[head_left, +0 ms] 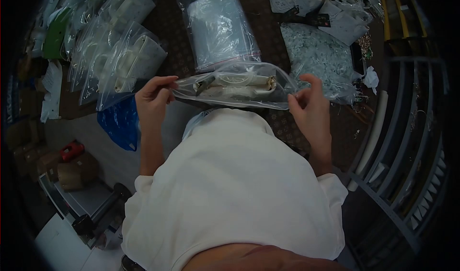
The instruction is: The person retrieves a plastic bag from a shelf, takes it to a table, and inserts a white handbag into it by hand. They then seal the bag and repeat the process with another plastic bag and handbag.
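Note:
A clear plastic bag (230, 100) is stretched between my two hands at the near edge of the brown patterned table. Inside it lies a cream handbag (239, 87) with gold-coloured fittings at its right end and a dark tag at its left. My left hand (155, 92) pinches the bag's left corner between thumb and fingers. At the opposite corner, my right hand (310, 102) pinches the plastic, with its index finger bent above. The bag's mouth looks parted, its far edge arching up behind the handbag.
Beyond the bag lies a stack of clear plastic bags (220, 29). Bagged cream handbags (136, 62) crowd the left side. A pack of crumpled clear plastic (314, 57) and more handbags (294, 0) are at right. A blue bag (120, 124) hangs at left; metal racks (400, 141) stand right.

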`<action>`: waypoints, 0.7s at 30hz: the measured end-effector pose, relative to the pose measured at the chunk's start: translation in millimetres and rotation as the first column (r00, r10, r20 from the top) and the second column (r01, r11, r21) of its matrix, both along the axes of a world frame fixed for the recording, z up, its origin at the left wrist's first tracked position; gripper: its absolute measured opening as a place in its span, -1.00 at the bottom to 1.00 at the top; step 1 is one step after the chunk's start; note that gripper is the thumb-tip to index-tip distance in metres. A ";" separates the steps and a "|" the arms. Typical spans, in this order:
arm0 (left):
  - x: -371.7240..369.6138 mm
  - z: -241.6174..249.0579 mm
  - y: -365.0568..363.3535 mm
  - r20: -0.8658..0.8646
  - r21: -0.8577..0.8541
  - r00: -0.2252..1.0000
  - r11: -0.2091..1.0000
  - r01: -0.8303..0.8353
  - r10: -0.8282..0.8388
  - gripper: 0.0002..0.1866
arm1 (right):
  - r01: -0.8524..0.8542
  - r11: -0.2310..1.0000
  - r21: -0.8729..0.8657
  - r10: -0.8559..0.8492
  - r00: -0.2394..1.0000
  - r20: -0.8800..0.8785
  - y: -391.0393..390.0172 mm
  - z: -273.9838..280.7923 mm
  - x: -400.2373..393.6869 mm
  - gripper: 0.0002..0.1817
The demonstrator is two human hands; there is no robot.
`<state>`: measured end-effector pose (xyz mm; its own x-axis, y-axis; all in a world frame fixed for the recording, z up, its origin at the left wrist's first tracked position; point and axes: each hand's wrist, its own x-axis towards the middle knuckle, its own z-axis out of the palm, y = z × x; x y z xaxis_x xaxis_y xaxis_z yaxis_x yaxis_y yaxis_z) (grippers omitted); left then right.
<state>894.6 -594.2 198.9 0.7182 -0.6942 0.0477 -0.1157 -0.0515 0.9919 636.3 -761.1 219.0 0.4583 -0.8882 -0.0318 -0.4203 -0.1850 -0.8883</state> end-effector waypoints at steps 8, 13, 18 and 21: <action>-1.0 -4.7 -1.8 0.218 0.244 0.966 0.966 0.081 -0.136 -0.77 | -0.218 0.930 -0.296 0.125 0.945 -0.303 -8.9 -40.5 -1.4 -0.89; -17.3 26.1 -20.4 0.675 0.333 0.662 0.935 0.122 -0.327 -0.87 | -0.237 0.918 -0.317 0.150 0.950 -0.276 -6.2 -32.4 9.8 -0.93; -31.6 16.8 -39.4 0.714 0.610 0.300 0.773 0.177 -0.632 -0.79 | -0.270 0.888 -0.373 0.198 0.955 -0.220 -5.7 -34.3 17.3 -0.95; -31.8 9.0 -41.1 0.608 0.727 0.267 0.659 0.191 -0.748 -0.79 | -0.243 0.893 -0.379 0.171 0.962 -0.212 -4.8 -35.6 14.4 -0.95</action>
<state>862.7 -635.3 207.9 0.0138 -0.9985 -0.0533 -0.9777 -0.0247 0.2084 650.8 -766.0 183.4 0.6525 -0.7278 0.2112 -0.4697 -0.6071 -0.6410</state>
